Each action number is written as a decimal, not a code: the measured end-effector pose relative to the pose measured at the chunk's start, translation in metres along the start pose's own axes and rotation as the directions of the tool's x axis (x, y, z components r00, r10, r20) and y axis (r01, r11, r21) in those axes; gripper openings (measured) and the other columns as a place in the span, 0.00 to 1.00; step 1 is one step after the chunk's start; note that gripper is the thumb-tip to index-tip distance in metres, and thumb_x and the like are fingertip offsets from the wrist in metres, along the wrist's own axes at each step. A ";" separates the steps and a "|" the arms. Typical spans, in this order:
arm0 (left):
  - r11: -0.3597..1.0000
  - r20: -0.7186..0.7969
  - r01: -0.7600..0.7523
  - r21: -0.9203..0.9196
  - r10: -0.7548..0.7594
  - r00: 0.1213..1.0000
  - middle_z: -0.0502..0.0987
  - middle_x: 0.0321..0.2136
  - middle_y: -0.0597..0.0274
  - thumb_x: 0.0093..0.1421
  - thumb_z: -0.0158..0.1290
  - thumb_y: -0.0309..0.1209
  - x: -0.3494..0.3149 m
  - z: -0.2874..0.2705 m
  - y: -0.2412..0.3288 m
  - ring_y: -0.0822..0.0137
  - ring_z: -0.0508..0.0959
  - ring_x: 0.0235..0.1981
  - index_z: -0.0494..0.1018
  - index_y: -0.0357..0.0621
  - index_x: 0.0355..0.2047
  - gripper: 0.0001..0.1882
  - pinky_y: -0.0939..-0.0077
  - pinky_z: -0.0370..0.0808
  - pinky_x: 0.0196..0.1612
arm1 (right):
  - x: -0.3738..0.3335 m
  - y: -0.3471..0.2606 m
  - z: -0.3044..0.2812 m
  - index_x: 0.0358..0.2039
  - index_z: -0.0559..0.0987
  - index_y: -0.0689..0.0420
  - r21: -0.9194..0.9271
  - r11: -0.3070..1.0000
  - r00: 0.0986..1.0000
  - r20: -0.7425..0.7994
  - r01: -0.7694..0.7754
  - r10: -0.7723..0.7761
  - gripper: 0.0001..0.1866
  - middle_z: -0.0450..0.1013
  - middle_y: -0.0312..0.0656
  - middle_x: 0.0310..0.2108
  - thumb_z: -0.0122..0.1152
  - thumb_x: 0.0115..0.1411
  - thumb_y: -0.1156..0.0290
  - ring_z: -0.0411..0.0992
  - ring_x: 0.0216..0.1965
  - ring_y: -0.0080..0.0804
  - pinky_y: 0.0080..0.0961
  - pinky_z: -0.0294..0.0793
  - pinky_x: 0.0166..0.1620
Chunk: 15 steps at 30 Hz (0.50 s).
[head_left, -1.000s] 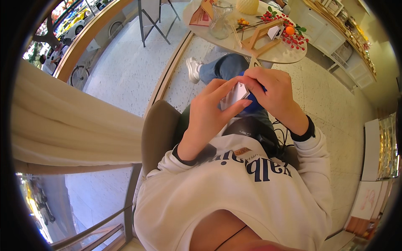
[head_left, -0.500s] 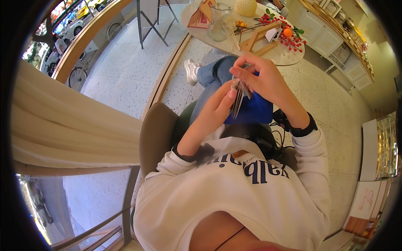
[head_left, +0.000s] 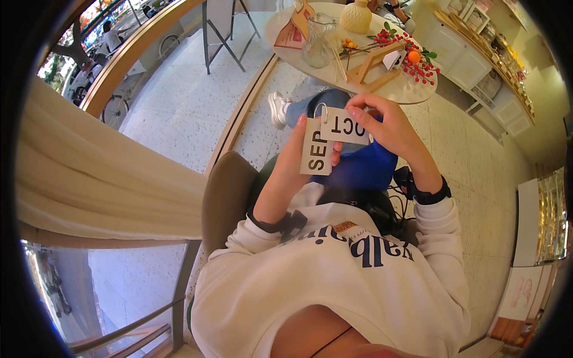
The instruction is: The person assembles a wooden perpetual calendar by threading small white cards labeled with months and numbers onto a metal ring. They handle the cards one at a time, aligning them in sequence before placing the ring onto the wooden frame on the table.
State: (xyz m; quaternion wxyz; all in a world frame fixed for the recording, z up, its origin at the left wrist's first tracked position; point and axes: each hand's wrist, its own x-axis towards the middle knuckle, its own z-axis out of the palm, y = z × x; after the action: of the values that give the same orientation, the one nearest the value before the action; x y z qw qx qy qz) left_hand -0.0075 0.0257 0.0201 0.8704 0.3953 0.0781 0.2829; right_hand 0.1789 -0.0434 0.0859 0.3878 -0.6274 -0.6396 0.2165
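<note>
Two white printed cards with bold black letters hang from one metal ring (head_left: 320, 110) above my lap. My left hand (head_left: 292, 147) is closed on the upright card (head_left: 316, 156), thumb at its upper edge and fingertips showing behind. The sideways card (head_left: 341, 132) is pinched in my right hand (head_left: 384, 123), which holds its right end, thumb on the front. The cards fan apart from the ring and overlap there. Whether more cards lie behind is hidden. Below them, a blue cloth-like item (head_left: 365, 167) rests on my lap.
Ahead stands a round table (head_left: 412, 90) with a glass vase (head_left: 320, 43), a cream ribbed vase (head_left: 356, 16), a wooden frame (head_left: 373, 64) and red-berry sprigs (head_left: 419, 67). A curtain (head_left: 101, 173) hangs at my left. Black cables (head_left: 399, 203) lie near my right hip.
The cards, seen edge-on in a bunch before, now face up and are spread apart. Both hands have turned and moved slightly nearer, with the right hand drawing one card out sideways.
</note>
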 end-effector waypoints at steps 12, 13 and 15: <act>0.994 -0.040 -0.067 -0.081 0.064 0.997 0.75 0.37 0.53 0.68 0.33 0.55 0.000 0.001 0.005 0.64 0.77 0.41 0.64 0.41 0.55 0.31 0.71 0.75 0.44 | -0.020 -0.016 0.003 0.35 0.66 0.58 0.308 0.952 0.999 0.046 0.001 -0.016 0.06 0.61 0.37 0.27 0.50 0.60 0.71 0.60 0.29 0.23 0.21 0.63 0.35; 0.990 -0.019 -0.062 -0.126 0.060 0.998 0.75 0.35 0.54 0.68 0.33 0.54 0.001 -0.003 0.003 0.64 0.77 0.40 0.65 0.42 0.55 0.30 0.71 0.75 0.43 | -0.017 -0.012 0.002 0.35 0.64 0.57 0.402 0.915 0.998 0.037 0.032 -0.051 0.06 0.60 0.36 0.29 0.49 0.59 0.73 0.59 0.31 0.23 0.20 0.63 0.36; 0.976 0.026 -0.048 -0.214 0.055 0.998 0.75 0.32 0.54 0.69 0.33 0.53 0.005 -0.009 -0.002 0.63 0.77 0.37 0.65 0.42 0.54 0.28 0.71 0.74 0.42 | -0.020 -0.010 0.005 0.35 0.65 0.57 0.341 0.940 0.992 0.105 0.033 -0.073 0.06 0.59 0.34 0.31 0.47 0.56 0.76 0.58 0.33 0.22 0.18 0.61 0.37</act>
State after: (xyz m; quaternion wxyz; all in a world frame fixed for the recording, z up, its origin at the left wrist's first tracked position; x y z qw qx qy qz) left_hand -0.0060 0.0329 0.0134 0.9012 0.3061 0.0230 0.3059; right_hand 0.1668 -0.0625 0.0863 0.4577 -0.5205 -0.6310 0.3486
